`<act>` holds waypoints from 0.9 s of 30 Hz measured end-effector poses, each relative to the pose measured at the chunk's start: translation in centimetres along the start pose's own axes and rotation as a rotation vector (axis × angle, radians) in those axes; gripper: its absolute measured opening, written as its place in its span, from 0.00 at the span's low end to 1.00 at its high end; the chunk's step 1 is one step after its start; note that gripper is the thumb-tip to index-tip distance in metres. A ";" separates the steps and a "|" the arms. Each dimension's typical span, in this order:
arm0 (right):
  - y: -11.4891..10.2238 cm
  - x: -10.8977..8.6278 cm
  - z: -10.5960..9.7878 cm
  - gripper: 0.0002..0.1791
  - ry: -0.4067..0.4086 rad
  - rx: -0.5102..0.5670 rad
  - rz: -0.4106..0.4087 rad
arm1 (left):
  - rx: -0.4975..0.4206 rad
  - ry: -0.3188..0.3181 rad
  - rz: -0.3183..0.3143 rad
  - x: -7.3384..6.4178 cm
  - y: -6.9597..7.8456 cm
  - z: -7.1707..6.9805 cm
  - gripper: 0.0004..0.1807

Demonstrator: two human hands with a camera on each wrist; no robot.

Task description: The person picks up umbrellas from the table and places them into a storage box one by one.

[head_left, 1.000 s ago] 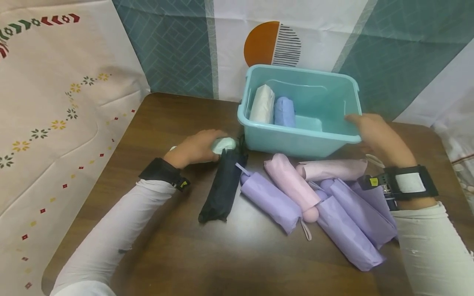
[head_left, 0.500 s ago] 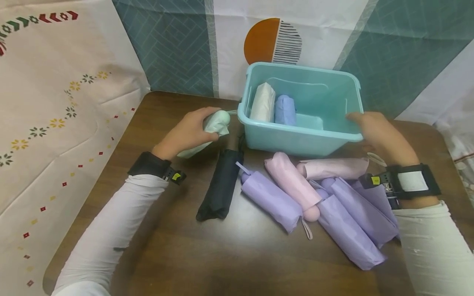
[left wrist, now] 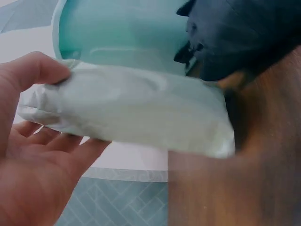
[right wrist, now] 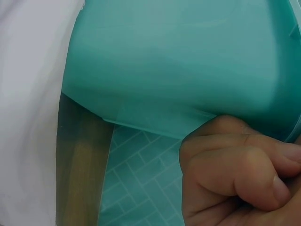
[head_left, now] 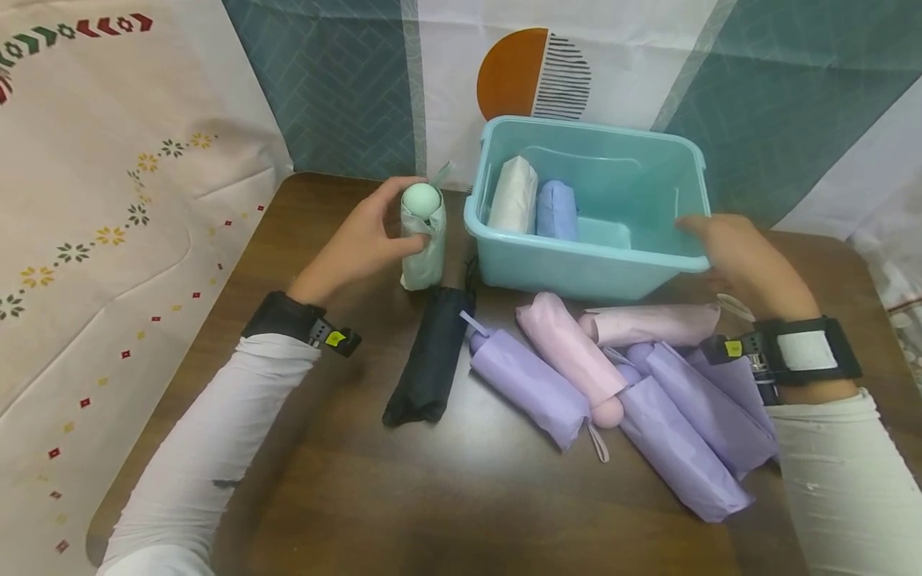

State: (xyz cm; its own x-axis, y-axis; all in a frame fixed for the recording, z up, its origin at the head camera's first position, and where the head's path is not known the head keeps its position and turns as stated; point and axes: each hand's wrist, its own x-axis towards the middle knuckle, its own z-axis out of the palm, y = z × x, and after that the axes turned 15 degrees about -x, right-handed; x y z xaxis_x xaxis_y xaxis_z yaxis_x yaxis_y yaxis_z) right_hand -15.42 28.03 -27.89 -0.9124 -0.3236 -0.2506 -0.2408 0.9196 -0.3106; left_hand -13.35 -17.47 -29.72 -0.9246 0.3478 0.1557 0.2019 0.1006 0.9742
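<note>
My left hand point(head_left: 363, 240) grips a folded mint-green umbrella point(head_left: 423, 260), thumb on one side and fingers on the other. Its round handle end points up, just left of the teal bin point(head_left: 562, 270). In the left wrist view the umbrella's pale sleeve point(left wrist: 141, 110) stretches away from the hand. My right hand point(head_left: 745, 256) holds the bin's right rim, its fingers curled in the right wrist view. Inside the bin, at the left, lean a white folded umbrella point(head_left: 514, 196) and a blue one point(head_left: 556, 210). A black folded umbrella point(head_left: 432, 356) lies below the mint-green one.
In front of the bin lie two pink folded umbrellas, one slanted point(head_left: 565, 344) and one sideways point(head_left: 655, 324). Several purple umbrellas point(head_left: 529, 388) lie beside and under them on the brown wooden table point(head_left: 324, 480). Patterned cloth point(head_left: 346, 88) hangs behind the table.
My left hand has lifted the mint-green umbrella from beside the black one, moved it up and away from me, and turned it upright. The right hand has stayed on the bin's rim.
</note>
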 end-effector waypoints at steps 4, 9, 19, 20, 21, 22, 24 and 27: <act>0.1 -0.1 0.0 0.42 0.091 -0.129 -0.111 | -0.078 -0.004 -0.029 -0.5 1.0 0.2 0.33; 0.3 -0.3 -0.2 0.43 0.146 -0.182 -0.157 | -0.124 -0.062 -0.004 -0.4 0.9 0.7 0.36; 0.3 -0.3 -0.4 0.41 0.086 -0.133 -0.103 | -0.133 -0.080 -0.010 0.4 0.1 2.3 0.38; 0.3 -0.4 -0.4 0.42 0.078 -0.124 -0.098 | -0.114 -0.075 -0.001 0.4 0.1 2.4 0.37; 0.2 -0.3 -0.4 0.40 0.066 -0.089 -0.080 | -0.096 -0.068 0.002 0.4 0.1 2.4 0.35; 0.2 -0.3 -0.4 0.39 0.066 -0.096 -0.079 | -0.080 -0.059 0.001 0.4 0.1 2.5 0.34; 0.0 -0.2 -0.3 0.32 0.027 0.025 0.005 | -0.077 -0.051 0.000 0.4 0.0 2.4 0.33; -0.2 0.0 -0.2 0.28 -0.008 0.189 0.124 | -0.126 -0.038 -0.029 0.5 -0.2 2.2 0.32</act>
State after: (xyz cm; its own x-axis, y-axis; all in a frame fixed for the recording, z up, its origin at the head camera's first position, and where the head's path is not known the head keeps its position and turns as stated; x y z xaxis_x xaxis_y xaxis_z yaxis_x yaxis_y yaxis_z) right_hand -15.47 27.93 -27.62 -0.9282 -0.2128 -0.3052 -0.0594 0.8944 -0.4433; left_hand -13.11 -15.28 -30.25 -0.9163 0.3813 0.1229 0.1307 -0.0054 0.9914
